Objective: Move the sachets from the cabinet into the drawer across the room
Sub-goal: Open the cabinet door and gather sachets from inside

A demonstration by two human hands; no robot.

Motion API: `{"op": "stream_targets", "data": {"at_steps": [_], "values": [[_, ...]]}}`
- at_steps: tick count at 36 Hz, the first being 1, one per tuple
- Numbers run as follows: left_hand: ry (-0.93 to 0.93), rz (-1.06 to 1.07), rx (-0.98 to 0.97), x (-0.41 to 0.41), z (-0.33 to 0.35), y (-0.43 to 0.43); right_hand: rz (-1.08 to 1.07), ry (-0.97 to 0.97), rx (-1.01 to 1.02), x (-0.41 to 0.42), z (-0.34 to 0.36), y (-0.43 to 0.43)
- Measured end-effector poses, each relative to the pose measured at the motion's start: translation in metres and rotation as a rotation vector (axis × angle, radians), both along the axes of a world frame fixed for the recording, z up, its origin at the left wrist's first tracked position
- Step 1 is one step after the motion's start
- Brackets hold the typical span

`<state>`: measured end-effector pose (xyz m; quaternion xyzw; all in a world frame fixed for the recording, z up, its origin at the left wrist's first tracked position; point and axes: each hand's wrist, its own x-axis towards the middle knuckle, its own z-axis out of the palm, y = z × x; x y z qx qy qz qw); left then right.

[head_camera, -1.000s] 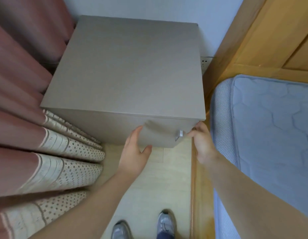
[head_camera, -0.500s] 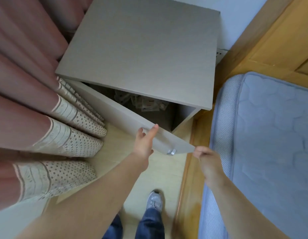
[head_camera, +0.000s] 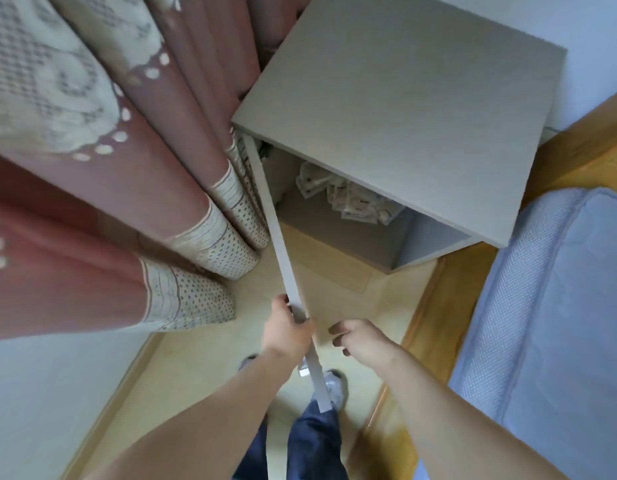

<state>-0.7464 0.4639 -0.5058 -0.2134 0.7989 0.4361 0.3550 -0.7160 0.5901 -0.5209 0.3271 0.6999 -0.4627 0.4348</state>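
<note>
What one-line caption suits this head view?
Left hand holds the cabinet door open, showing sachets inside; right hand hovers nearby.

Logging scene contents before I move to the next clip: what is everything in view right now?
cabinet: one, grey, between curtains and bed
cabinet door: one, grey, open, seen edge-on
door handle: one, metal, near the door's free end
sachets: a pile, count unclear, pale, inside the cabinet
curtains: several folds, pink with cream dotted hems, left of the cabinet
mattress: one, light blue, right
bed frame: one, wooden, beside the mattress
floor: pale, below
trousers: blue, bottom centre
shoes: two, grey, on the floor
left hand: grips the door's edge
right hand: loosely curled, holds nothing, right of the door
</note>
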Motion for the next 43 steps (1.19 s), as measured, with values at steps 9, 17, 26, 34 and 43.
{"op": "stream_targets", "data": {"at_steps": [9, 17, 26, 34, 43], "values": [[0.075, -0.121, -0.236, -0.008, 0.011, -0.095, 0.031, 0.153, 0.015, -0.029, -0.011, -0.059], [0.178, -0.196, -0.487, -0.036, 0.007, -0.166, -0.017, 0.136, 0.013, -0.033, -0.02, -0.097], [0.678, -0.4, -0.471, -0.048, 0.004, -0.161, -0.092, 0.153, 0.007, -0.044, -0.02, -0.113], [0.401, -0.678, -0.301, -0.083, -0.001, -0.074, -0.169, 0.179, 0.062, -0.062, -0.036, -0.066], [0.344, -0.762, -0.281, -0.125, -0.071, 0.003, -0.194, 0.248, 0.2, -0.09, -0.086, 0.013]]}}
